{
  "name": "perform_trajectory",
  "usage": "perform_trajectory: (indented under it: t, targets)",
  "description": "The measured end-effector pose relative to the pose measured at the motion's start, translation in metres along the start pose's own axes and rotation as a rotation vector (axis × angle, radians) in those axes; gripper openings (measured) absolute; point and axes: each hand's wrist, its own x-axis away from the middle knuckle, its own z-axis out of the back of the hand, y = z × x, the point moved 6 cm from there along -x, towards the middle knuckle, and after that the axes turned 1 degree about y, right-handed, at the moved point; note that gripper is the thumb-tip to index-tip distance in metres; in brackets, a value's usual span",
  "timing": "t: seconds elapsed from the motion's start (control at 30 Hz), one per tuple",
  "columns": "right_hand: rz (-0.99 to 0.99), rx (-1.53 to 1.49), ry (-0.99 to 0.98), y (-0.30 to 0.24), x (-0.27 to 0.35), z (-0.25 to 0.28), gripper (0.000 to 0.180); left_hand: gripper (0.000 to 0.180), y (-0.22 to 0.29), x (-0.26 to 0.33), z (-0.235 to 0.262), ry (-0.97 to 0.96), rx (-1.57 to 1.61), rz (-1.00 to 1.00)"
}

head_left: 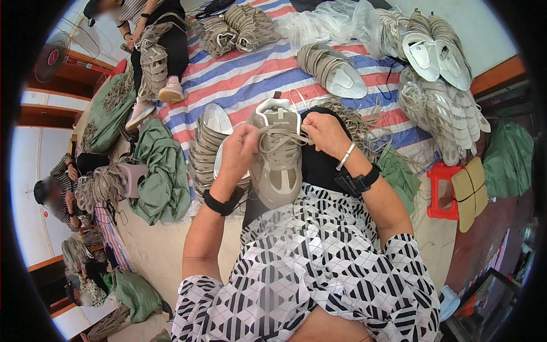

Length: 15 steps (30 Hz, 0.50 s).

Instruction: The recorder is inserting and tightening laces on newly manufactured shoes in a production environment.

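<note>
Shoe (277, 161) | toe lapward (long axis fore-aft) | left hand (239, 148), right hand (326, 134) gripping lace (284, 135)

The wide fisheye head camera looks steeply down and forward from the wearer's head. Its view centres on the laced sneaker upper (277, 165), close below the lens; nearer than this upper lies the patterned shirt (279, 256), and farther beyond it spreads the striped tarpaulin (250, 69), seen obliquely.

Shoe workshop: stacked shoe uppers (319, 64), heaped laces (364, 126), green sacks (156, 178), a striped floor sheet (253, 71); co-workers (178, 52) seated nearby.
</note>
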Motion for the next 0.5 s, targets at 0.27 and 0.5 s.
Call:
perform_trajectory:
  t: [0.27, 0.5]
  targets:
    - [0.464, 0.170, -0.082, -0.033, -0.006, 0.029, 0.031, 0.024, 0.009, -0.012, 0.032, 0.261, 0.074, -0.099]
    - [0.699, 0.470, -0.319, -0.039, -0.025, 0.016, 0.017, 0.022, 0.001, -0.005, 0.010, 0.104, 0.149, 0.117]
